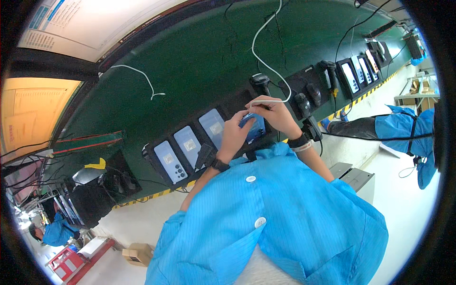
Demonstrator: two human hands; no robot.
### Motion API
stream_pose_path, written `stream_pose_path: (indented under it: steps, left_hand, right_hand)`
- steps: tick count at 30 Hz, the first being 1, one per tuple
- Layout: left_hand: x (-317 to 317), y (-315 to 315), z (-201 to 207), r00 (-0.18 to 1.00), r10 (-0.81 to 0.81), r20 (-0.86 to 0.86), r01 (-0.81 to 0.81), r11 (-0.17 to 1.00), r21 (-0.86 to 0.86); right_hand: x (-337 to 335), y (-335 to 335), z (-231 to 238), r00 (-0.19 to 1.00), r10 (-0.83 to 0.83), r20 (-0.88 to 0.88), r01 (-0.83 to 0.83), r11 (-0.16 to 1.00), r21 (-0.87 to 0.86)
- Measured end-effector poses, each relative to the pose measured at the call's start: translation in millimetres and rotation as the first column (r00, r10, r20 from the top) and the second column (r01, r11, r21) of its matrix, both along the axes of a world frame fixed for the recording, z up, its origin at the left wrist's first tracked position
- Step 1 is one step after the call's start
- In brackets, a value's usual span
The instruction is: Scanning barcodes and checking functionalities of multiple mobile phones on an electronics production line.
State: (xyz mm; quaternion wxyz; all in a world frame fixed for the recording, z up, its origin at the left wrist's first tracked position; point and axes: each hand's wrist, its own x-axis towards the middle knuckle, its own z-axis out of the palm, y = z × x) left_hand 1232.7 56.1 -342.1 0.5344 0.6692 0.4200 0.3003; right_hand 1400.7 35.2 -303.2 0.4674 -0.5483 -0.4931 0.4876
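My left hand (pixel 232 135) is closed around a blue smartphone (pixel 257 129), held up just in front of me at the near edge of the bench. My right hand (pixel 277 117) pinches the end of a white cable (pixel 257 42) against the phone's upper edge. Fingers hide the plug, so whether it sits in the port I cannot tell. To the left, a pale blue phone (pixel 212 127), a second (pixel 188 145) and a third (pixel 167 158) lie back up in a black tray (pixel 153 159), each with a white label.
A handheld scanner (pixel 260 81) stands beyond my hands. Computer mice (pixel 302 101) lie to the right, before another tray of phones (pixel 350 77). Monitors (pixel 95 28) line the far left. Another white cable (pixel 145 76) lies on the green bench (pixel 190 61). A person (pixel 399 128) stands at right.
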Motion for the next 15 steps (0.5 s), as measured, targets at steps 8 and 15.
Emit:
stream_pose_path:
  steps: [8, 15]
  left_hand:
    - [1.3, -4.0, 1.7, 0.997, 0.045, 0.067, -0.046, 0.999, 0.019]
    - [-5.4, -1.1, 3.3, 0.999, -0.038, -0.028, 0.036, 0.997, -0.065]
  right_hand:
    - [-1.0, -2.2, 9.0, 0.981, 0.051, 0.186, -0.060, 0.997, 0.039]
    - [-4.4, -6.4, 3.2, 0.968, 0.020, 0.250, -0.050, 0.992, 0.115]
